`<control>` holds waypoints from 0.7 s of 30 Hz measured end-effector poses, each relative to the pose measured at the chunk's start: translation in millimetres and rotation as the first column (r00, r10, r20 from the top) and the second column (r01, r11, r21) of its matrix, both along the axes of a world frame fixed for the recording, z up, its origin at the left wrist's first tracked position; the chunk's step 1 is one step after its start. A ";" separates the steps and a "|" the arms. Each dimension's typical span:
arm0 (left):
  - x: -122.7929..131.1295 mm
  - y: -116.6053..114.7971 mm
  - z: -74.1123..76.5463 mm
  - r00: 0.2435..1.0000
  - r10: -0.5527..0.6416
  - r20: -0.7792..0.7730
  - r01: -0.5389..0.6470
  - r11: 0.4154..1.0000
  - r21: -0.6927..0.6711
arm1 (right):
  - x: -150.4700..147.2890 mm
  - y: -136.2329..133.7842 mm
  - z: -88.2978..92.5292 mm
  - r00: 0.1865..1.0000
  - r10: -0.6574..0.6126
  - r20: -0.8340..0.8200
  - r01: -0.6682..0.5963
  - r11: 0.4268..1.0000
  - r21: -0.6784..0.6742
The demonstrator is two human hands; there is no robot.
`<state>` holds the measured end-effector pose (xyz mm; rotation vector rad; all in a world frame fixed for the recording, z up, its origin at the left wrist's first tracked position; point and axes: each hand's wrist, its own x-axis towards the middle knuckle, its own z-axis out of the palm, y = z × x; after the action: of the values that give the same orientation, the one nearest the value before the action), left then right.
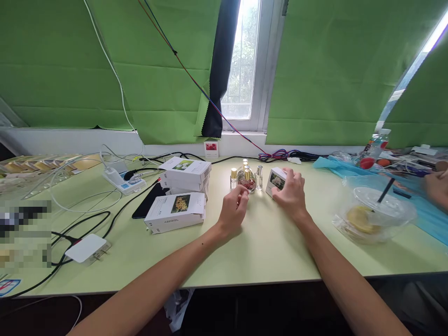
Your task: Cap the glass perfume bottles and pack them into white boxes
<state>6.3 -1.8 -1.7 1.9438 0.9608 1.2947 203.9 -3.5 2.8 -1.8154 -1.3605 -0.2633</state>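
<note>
My right hand (292,192) grips a small white box (272,182) with a flower picture on it, which rests tilted on the table. To its left stands a cluster of small glass bottles with gold and silver caps; the silver-capped bottle (259,178) is at the right and a gold-capped bottle (233,179) at the left. A round glass vessel with dark red contents (248,185) sits at the front of the cluster. Just before it is my left hand (234,210), fingers curled together; what they hold, if anything, is hidden.
White flower-printed boxes (175,215) lie at the left beside a dark phone (149,205). Cables, a power strip (122,179) and a white charger (87,248) lie further left. A lidded cup with a straw (371,217) stands right, near another person's hand (437,189).
</note>
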 end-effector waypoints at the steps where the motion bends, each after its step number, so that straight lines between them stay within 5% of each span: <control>1: -0.1 0.3 -0.1 1.000 -0.002 -0.001 0.002 1.000 0.004 | -1.4 -0.3 -0.2 1.000 0.004 -0.024 -0.004 1.000 -0.001; 21: -0.6 5.0 -6.8 0.999 -0.053 -0.015 0.053 0.998 0.019 | 19.5 22.7 -27.5 0.985 0.144 0.093 -0.155 0.981 0.117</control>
<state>5.7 3.3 -8.5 1.9828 0.9008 1.2666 223.4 19.2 -24.8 -1.6068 -1.4982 -0.3401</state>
